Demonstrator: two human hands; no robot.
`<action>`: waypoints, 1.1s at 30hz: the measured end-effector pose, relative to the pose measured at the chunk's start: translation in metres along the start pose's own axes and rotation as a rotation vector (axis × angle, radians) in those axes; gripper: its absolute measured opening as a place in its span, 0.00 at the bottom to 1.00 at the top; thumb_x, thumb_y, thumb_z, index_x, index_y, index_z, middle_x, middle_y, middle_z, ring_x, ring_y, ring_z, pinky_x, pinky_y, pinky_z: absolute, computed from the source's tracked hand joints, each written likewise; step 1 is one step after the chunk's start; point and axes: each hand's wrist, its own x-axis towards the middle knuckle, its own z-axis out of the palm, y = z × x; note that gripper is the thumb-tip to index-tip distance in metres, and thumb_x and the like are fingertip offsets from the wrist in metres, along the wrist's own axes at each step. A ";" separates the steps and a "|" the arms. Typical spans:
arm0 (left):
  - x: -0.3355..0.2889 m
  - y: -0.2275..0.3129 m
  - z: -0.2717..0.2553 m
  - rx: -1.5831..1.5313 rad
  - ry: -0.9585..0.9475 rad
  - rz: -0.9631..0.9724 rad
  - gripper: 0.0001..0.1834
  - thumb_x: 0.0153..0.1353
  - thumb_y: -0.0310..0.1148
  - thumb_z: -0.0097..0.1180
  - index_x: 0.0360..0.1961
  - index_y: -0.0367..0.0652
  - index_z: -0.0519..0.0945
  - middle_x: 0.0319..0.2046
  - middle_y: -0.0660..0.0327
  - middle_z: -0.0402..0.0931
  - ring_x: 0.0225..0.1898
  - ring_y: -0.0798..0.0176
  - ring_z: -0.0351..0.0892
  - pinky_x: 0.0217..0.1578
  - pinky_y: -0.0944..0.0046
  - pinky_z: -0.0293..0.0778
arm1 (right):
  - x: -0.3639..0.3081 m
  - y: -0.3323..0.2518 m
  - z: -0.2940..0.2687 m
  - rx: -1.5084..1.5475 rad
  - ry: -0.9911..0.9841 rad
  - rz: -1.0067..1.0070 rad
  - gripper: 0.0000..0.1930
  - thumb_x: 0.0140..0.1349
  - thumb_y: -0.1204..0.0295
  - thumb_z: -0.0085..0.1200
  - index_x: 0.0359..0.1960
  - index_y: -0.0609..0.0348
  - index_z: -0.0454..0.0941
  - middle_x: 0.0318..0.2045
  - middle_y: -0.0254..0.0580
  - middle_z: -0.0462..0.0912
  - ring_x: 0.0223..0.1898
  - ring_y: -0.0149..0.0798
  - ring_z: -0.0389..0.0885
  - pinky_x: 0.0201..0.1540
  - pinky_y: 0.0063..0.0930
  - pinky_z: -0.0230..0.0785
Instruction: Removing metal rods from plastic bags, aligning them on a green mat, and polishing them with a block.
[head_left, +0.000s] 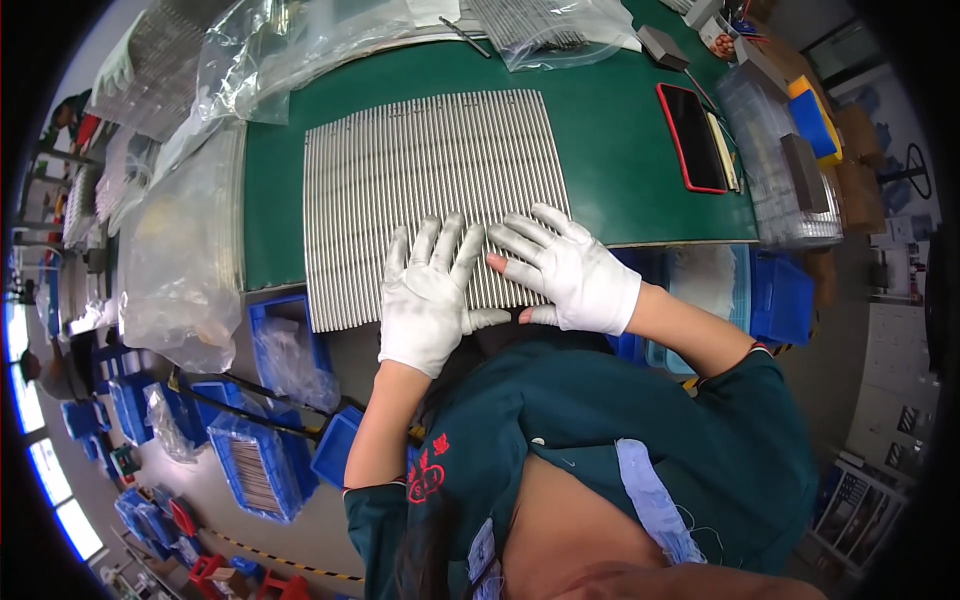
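A wide row of thin silvery metal rods [430, 150] lies side by side on the green table top [620, 150], its near ends reaching past the table's front edge. My left hand [425, 300], in a white glove with greyed fingers, rests flat on the near part of the rods, fingers spread. To its right my right hand [575, 270] lies on the rods too, its gloved fingers stretched out toward the left. Two bare fingertips show through that glove. Neither hand grips anything.
A phone with a red edge [692, 138] lies at the right. Clear plastic bags [185, 250] hang over the left side, and more bagged rods [550, 30] lie at the back. Blue bins [262, 465] stand below at the left. A dark pen-like stick [464, 37] lies behind the rods.
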 end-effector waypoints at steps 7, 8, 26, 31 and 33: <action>0.003 0.008 0.001 -0.024 0.011 0.012 0.55 0.40 0.67 0.60 0.66 0.45 0.63 0.66 0.58 0.63 0.68 0.54 0.58 0.68 0.44 0.45 | 0.001 0.000 0.000 0.030 0.006 -0.015 0.39 0.46 0.55 0.65 0.60 0.57 0.68 0.64 0.52 0.66 0.67 0.51 0.62 0.70 0.52 0.47; 0.003 0.009 0.002 -0.028 0.011 0.004 0.55 0.40 0.67 0.60 0.66 0.44 0.62 0.66 0.58 0.63 0.68 0.54 0.58 0.69 0.45 0.45 | 0.001 0.000 0.000 0.028 0.000 -0.017 0.39 0.46 0.56 0.66 0.60 0.57 0.69 0.64 0.53 0.66 0.67 0.51 0.62 0.70 0.52 0.47; -0.032 0.009 0.004 -0.034 0.064 -0.033 0.39 0.52 0.53 0.61 0.64 0.50 0.67 0.61 0.60 0.68 0.63 0.53 0.64 0.68 0.45 0.48 | -0.032 0.020 -0.009 0.048 0.078 0.066 0.43 0.47 0.46 0.62 0.62 0.59 0.66 0.64 0.52 0.65 0.67 0.54 0.60 0.70 0.54 0.46; -0.035 0.010 0.003 -0.007 0.101 -0.054 0.38 0.53 0.52 0.61 0.64 0.52 0.68 0.60 0.62 0.69 0.63 0.55 0.64 0.67 0.46 0.49 | -0.038 0.019 -0.005 0.019 0.007 0.087 0.45 0.48 0.38 0.55 0.62 0.57 0.64 0.65 0.52 0.64 0.67 0.55 0.60 0.69 0.55 0.46; -0.035 0.011 0.004 -0.004 0.106 -0.056 0.38 0.53 0.52 0.61 0.64 0.52 0.68 0.60 0.62 0.68 0.63 0.55 0.64 0.67 0.46 0.49 | -0.037 0.019 -0.002 0.005 0.028 0.089 0.44 0.45 0.44 0.61 0.61 0.58 0.67 0.65 0.50 0.64 0.68 0.51 0.59 0.70 0.53 0.47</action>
